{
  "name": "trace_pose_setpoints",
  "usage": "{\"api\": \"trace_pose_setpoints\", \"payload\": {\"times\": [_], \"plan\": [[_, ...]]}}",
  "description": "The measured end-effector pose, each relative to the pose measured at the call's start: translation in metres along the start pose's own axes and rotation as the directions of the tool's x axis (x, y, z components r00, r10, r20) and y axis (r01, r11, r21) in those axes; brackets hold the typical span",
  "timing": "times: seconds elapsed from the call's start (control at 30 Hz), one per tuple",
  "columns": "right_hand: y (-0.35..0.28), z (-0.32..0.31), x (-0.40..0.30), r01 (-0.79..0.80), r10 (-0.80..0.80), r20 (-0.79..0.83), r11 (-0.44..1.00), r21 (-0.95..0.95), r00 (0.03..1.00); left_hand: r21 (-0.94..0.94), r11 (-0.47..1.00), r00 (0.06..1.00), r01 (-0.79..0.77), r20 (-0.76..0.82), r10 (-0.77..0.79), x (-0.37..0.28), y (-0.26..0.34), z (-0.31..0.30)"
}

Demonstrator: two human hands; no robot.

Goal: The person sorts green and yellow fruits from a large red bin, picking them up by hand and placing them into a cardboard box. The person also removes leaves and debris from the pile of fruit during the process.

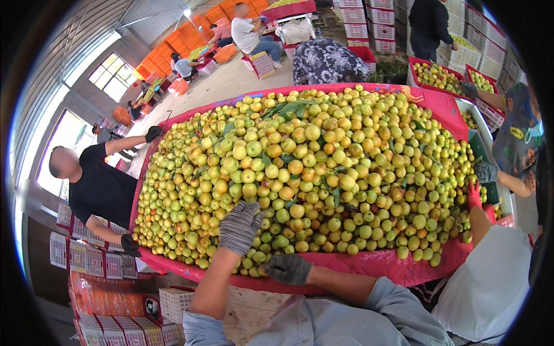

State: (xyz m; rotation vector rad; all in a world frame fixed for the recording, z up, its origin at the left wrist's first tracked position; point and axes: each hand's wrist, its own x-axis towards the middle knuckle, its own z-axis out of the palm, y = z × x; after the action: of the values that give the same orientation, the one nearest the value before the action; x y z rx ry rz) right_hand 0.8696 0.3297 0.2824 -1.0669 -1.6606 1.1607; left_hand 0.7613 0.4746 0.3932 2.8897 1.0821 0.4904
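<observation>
A large heap of small round yellow-green fruits (259,168), probably jujubes, covers the table before me, with green leaves (290,108) mixed in. My left hand (240,229), in a striped grey knit glove, lies palm down on the heap's near slope. Its fingertips are hidden, so any fruit under them does not show. At the near edge, over the red cloth (333,266), my right hand (289,269) wears a dark grey glove. Its fingers curl inward beside the lowest fruits; whether they hold one is unclear.
A person in black (104,186) stands at the table's left end. To my right, a red-gloved hand (474,194) and a grey-gloved hand (486,171) reach to the heap beside a green tray (478,147). Stacked plastic crates (112,333) stand at lower left, others (381,26) behind.
</observation>
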Motion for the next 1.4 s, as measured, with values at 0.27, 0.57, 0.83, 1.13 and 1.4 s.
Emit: {"api": "trace_pose_setpoints", "payload": {"times": [0.27, 0.57, 0.83, 1.13, 1.4], "plan": [[0.011, -0.011, -0.005, -0.024, 0.026, -0.017, 0.996, 0.082, 1.000, 0.117, 0.992, 0.992, 0.054, 0.111, -0.067, 0.086, -0.002, -0.006], [0.019, -0.009, -0.004, 0.048, -0.043, -0.056, 0.995, 0.089, 0.998, 0.393, 0.866, 0.924, -0.308, 0.339, 0.175, 0.199, 0.033, 0.029], [0.026, -0.010, 0.002, -0.032, 0.137, -0.124, 0.789, 0.613, 0.983, 0.352, 0.868, 0.915, -0.349, 0.329, 0.234, 0.177, 0.047, 0.017], [-0.011, -0.051, -0.002, 0.073, 0.383, 0.030, -0.249, 0.966, 0.923, -0.186, 0.931, 0.830, -0.313, 0.422, 0.364, 0.038, 0.042, -0.018], [0.027, -0.034, -0.002, -0.092, 0.263, 0.155, -0.236, 0.967, 0.952, 0.447, 0.880, 0.987, -0.159, 0.087, 0.135, 0.056, -0.004, 0.020]]}}
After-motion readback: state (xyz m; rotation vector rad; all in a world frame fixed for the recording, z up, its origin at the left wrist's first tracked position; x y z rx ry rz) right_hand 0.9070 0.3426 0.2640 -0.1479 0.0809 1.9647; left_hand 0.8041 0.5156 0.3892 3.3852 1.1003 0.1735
